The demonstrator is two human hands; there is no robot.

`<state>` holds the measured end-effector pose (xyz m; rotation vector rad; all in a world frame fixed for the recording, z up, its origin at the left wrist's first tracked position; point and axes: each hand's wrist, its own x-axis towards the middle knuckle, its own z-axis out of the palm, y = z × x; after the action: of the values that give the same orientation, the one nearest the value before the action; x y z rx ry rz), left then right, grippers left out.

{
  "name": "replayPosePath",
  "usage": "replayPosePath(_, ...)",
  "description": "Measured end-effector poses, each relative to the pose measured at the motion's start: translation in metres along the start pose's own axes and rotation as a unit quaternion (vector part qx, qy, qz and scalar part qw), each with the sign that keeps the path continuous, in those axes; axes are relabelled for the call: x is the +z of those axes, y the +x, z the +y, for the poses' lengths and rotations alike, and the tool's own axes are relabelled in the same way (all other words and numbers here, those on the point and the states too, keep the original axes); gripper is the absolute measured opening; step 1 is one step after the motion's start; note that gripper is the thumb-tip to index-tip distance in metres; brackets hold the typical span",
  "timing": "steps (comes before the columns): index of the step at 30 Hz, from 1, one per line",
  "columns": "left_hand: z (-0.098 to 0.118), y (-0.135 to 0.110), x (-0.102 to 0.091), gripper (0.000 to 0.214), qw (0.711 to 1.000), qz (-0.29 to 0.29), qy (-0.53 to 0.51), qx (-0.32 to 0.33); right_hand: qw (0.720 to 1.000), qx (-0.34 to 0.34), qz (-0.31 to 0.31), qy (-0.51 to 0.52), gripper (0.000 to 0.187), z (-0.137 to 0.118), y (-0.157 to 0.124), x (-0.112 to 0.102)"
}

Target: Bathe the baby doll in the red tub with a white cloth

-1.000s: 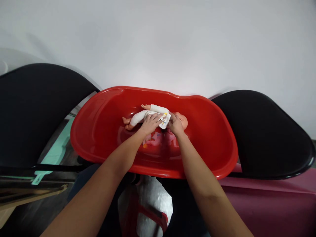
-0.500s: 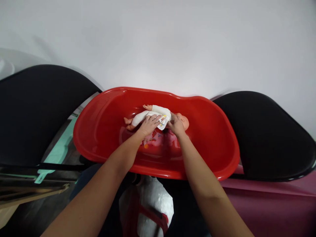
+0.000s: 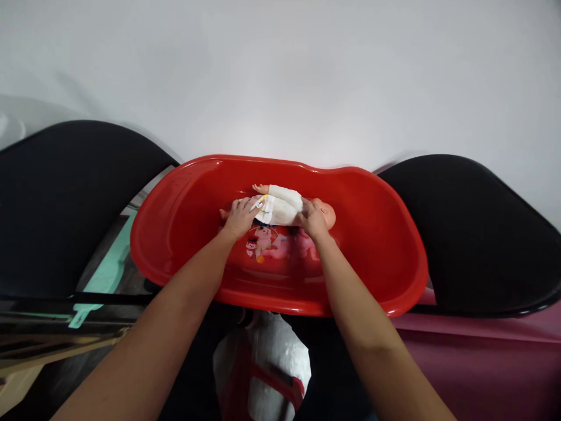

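A baby doll in white clothes (image 3: pixel 287 203) lies on its side in a red plastic baby tub (image 3: pixel 184 222), head to the right. My left hand (image 3: pixel 239 216) is down at the doll's legs, fingers closed on a small white printed cloth (image 3: pixel 265 209) that lies against the doll's lower body. My right hand (image 3: pixel 312 218) rests closed on the doll's shoulder, just beside its head (image 3: pixel 328 213). A colourful cartoon print (image 3: pixel 272 244) shows on the tub floor in front of the doll.
Black rounded chair backs stand at the left (image 3: pixel 65 199) and right (image 3: pixel 473 234) of the tub. A white and red bag (image 3: pixel 267 368) lies below the tub's near rim. A pale wall fills the background. A teal object (image 3: pixel 103 272) sits low left.
My left hand has slid left along the doll from its chest to its legs, carrying the printed cloth with it. My right hand has stayed at the doll's shoulder.
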<state>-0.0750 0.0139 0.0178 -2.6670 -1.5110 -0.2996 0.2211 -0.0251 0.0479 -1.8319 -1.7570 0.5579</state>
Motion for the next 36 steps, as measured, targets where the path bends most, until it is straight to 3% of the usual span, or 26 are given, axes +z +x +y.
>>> replayPosePath(6,-0.007,-0.003,-0.005,0.063,0.998,-0.018,0.017,-0.051,1.0,-0.003,0.001,0.001,0.072,-0.001,0.001,0.001)
replayPosePath(12,-0.009,-0.006,-0.005,0.076,0.991,-0.073,0.005,-0.11,1.0,-0.004,0.004,0.006,0.071,-0.002,0.001,0.001)
replayPosePath(16,-0.019,-0.007,-0.012,0.071,0.992,-0.089,0.031,-0.087,1.0,0.0,-0.003,0.007,0.072,-0.002,0.002,0.003)
replayPosePath(22,-0.043,-0.012,-0.021,0.063,0.995,-0.069,0.054,-0.042,1.0,-0.008,-0.002,0.01,0.071,-0.002,0.001,0.005)
replayPosePath(30,-0.031,-0.011,-0.003,0.071,0.995,-0.072,0.044,-0.055,0.999,-0.009,-0.005,-0.043,0.074,-0.007,-0.004,0.003)
replayPosePath(34,-0.03,-0.011,-0.003,0.067,0.996,-0.061,0.029,-0.057,0.984,-0.075,0.049,-0.151,0.076,-0.024,-0.008,0.01)
replayPosePath(36,-0.031,-0.012,-0.003,0.067,0.997,-0.055,0.026,-0.054,0.975,-0.123,0.043,-0.181,0.08,-0.038,-0.007,0.017)
